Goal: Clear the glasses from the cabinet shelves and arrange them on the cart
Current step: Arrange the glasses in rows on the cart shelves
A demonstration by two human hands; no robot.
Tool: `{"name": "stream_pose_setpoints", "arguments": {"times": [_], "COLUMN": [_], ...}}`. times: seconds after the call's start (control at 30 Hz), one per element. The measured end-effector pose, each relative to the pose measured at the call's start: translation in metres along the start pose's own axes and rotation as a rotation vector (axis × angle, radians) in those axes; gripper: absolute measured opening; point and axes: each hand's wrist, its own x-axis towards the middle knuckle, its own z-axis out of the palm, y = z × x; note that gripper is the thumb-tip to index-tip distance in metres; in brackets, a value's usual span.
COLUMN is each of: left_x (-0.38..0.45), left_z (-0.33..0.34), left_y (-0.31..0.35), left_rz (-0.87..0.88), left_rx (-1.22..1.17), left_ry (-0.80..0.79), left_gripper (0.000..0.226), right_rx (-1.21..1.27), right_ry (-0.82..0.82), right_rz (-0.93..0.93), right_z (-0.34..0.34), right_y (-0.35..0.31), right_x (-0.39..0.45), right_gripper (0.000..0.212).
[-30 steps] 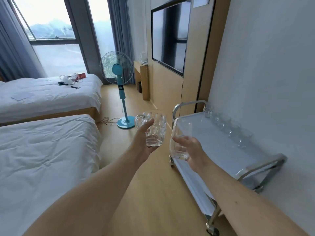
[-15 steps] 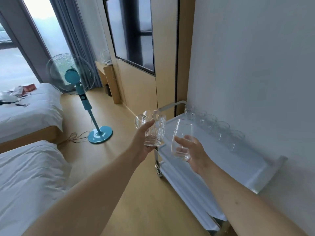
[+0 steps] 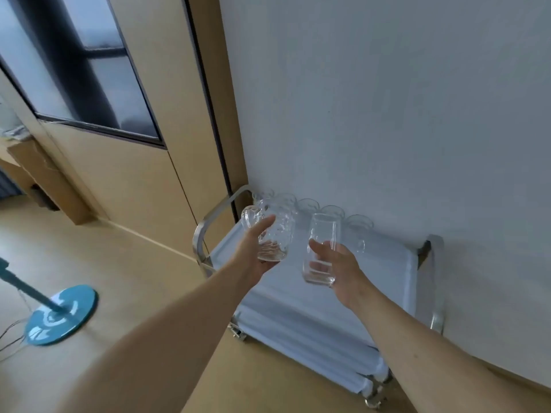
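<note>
Glasses up over the cart [image 3: 387, 265]: left hand [image 3: 252, 253] gripping a handled mug [image 3: 272, 231], right hand [image 3: 337, 268] wrapped round a smooth tumbler [image 3: 322, 234], row of glasses [image 3: 331, 211] parked along the wall edge.

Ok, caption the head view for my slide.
Left hand holds a handled glass mug, right hand a smooth tumbler, above the cart with its row of glasses.

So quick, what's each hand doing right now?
Left hand: holding a patterned glass mug.
Right hand: holding a plain tall glass.
</note>
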Motion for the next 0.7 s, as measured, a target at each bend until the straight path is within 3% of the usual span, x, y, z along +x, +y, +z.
{"name": "stream_pose_setpoints", "arguments": {"times": [0.1, 0.27, 0.47, 0.6, 0.7], "left_x": [0.026, 0.066, 0.106, 0.129, 0.143], "left_z": [0.005, 0.027, 0.062, 0.088, 0.100], "left_y": [0.008, -0.002, -0.029, -0.045, -0.062], "left_rz": [-0.056, -0.186, -0.300, -0.315, -0.354], "left_rx": [0.022, 0.020, -0.013, 0.095, 0.116], "left_ry": [-0.117, -0.265, -0.442, -0.550, -0.527], "left_gripper": [0.056, 0.066, 0.058, 0.040, 0.037], "right_rx": [0.023, 0.127, 0.143, 0.148, 0.157], "right_ry": [0.118, 0.280, 0.404, 0.429, 0.407], "right_rz": [-0.001, -0.007, 0.000, 0.013, 0.048], "right_z": [0.000, -0.016, -0.065, -0.098, -0.119], "right_y": [-0.001, 0.000, 0.002, 0.000, 0.000], "right_x": [0.008, 0.010, 0.018, 0.039, 0.056], "right_gripper": [0.084, 0.078, 0.079, 0.081, 0.076]}}
